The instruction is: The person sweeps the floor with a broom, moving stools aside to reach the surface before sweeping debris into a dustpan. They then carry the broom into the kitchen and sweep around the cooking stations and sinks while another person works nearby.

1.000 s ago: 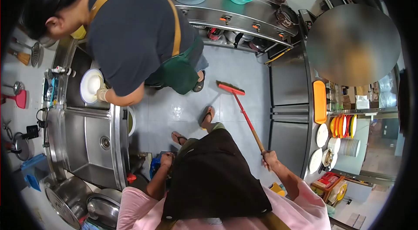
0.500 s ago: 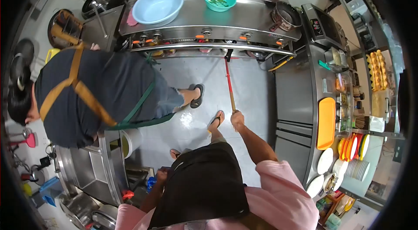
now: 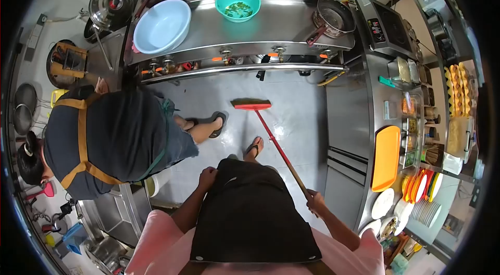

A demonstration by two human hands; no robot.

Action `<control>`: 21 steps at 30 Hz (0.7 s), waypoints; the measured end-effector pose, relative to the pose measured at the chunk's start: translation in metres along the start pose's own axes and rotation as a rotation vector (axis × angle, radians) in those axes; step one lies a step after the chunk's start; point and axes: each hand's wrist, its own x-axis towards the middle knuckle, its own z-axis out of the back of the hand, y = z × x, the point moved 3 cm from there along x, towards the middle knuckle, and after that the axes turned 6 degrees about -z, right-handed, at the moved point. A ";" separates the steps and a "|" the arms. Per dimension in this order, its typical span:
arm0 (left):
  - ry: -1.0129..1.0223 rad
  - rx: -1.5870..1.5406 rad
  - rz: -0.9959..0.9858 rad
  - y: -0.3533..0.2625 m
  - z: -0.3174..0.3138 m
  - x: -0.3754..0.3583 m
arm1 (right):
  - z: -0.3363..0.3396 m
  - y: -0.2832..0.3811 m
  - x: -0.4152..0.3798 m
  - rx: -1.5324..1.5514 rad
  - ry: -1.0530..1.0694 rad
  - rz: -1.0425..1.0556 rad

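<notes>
My right hand [image 3: 315,202] is closed around the upper part of a broom's handle [image 3: 281,152], near its end. The red broom head [image 3: 252,105], dark along its far edge, rests on the grey floor between my front foot and the stove. My left hand [image 3: 208,177] hangs beside my black apron [image 3: 250,212] with its fingers curled. Nothing shows in it.
A co-worker [image 3: 109,137] in a dark shirt bends at the left near the sink [image 3: 112,212]. Ahead stands a steel stove [image 3: 281,28] with a blue basin [image 3: 162,26] and a green basin [image 3: 238,4]. A steel counter [image 3: 359,134] with an orange tray [image 3: 386,158] runs along the right.
The broom head has come out from under the stove's front toward me. My right hand has drawn back and right with the handle. The co-worker's legs have shifted left.
</notes>
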 end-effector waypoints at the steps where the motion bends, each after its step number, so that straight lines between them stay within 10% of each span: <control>1: 0.003 -0.001 -0.015 -0.009 -0.003 0.009 | 0.007 -0.006 -0.003 0.017 -0.018 -0.013; 5: -0.004 0.031 -0.063 -0.044 -0.002 0.033 | 0.013 0.024 0.040 -0.225 -0.300 0.497; 9: 0.007 0.070 -0.040 -0.074 0.011 0.038 | -0.008 0.085 0.096 -0.277 -0.314 0.371; 10: 0.007 0.074 -0.018 -0.077 0.015 0.041 | -0.017 0.085 0.113 -0.212 -0.324 0.630; 13: -0.029 0.053 -0.016 -0.050 0.014 0.056 | -0.024 0.087 0.113 -0.433 -0.368 0.520; 17: -0.016 0.064 0.058 -0.023 0.013 0.079 | 0.028 0.111 0.041 -0.137 0.133 0.085; 21: -0.033 0.043 0.146 0.000 0.009 0.095 | 0.056 0.141 0.025 -0.156 0.122 0.115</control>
